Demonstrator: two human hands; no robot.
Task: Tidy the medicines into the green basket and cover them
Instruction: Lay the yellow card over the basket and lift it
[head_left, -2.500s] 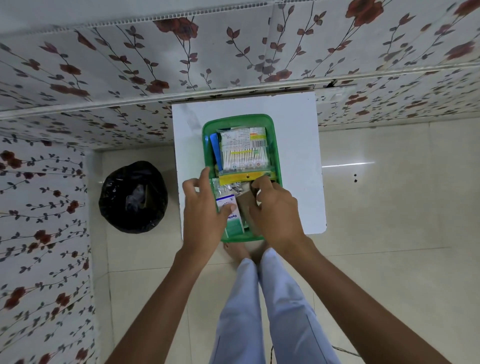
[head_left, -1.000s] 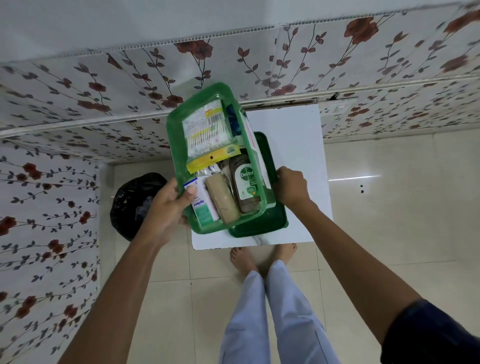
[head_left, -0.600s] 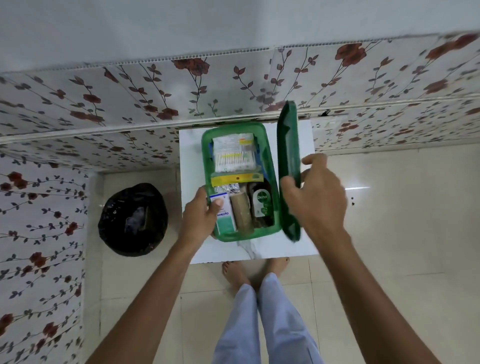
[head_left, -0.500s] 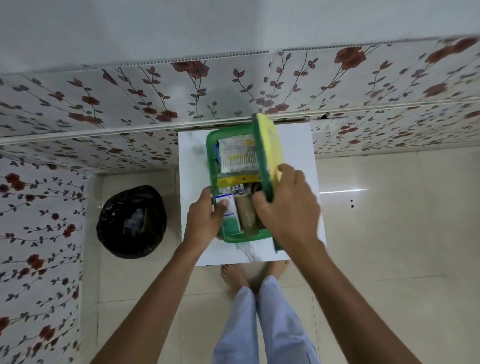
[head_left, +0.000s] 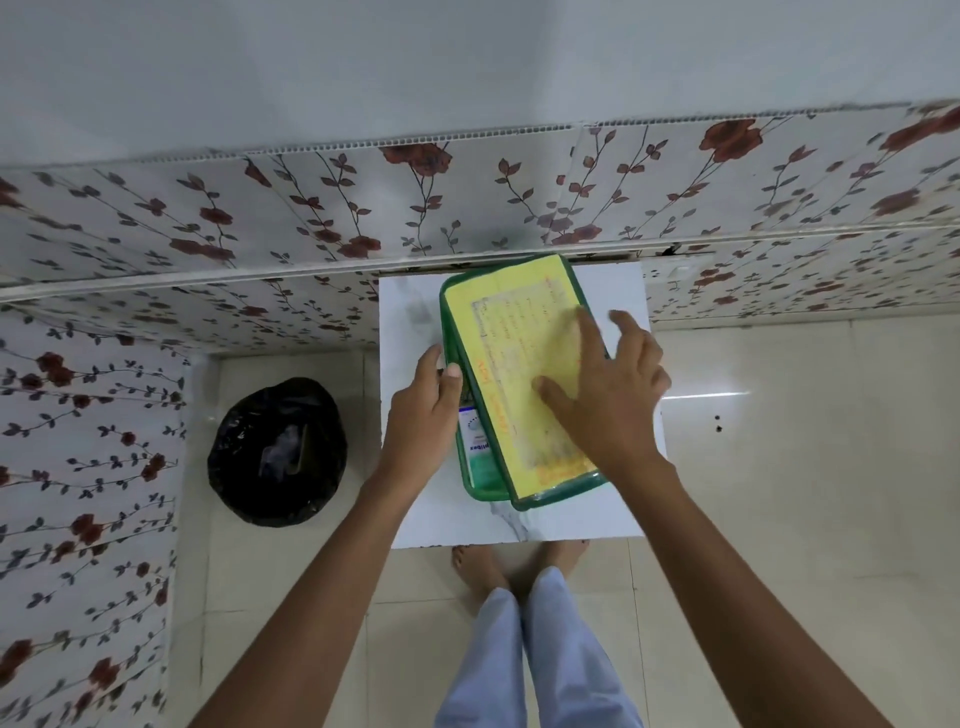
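The green basket (head_left: 480, 491) stands on the white table (head_left: 410, 312). Its green lid with a yellow label (head_left: 511, 332) lies on top, skewed a little to the right, so a strip along the basket's left side stays uncovered. A white and green medicine box (head_left: 478, 452) shows in that strip; the other medicines are hidden. My left hand (head_left: 423, 415) grips the basket's left rim. My right hand (head_left: 608, 400) rests flat on the lid with fingers spread.
A bin lined with a black bag (head_left: 278, 449) stands on the tiled floor left of the table. Flowered wall panels run behind and to the left. My bare feet (head_left: 478, 566) are under the table's near edge.
My right hand has swung the lid from upright beside the basket down flat over the medicines. The basket, lifted earlier, is back on the table. My left hand stays on the left rim.
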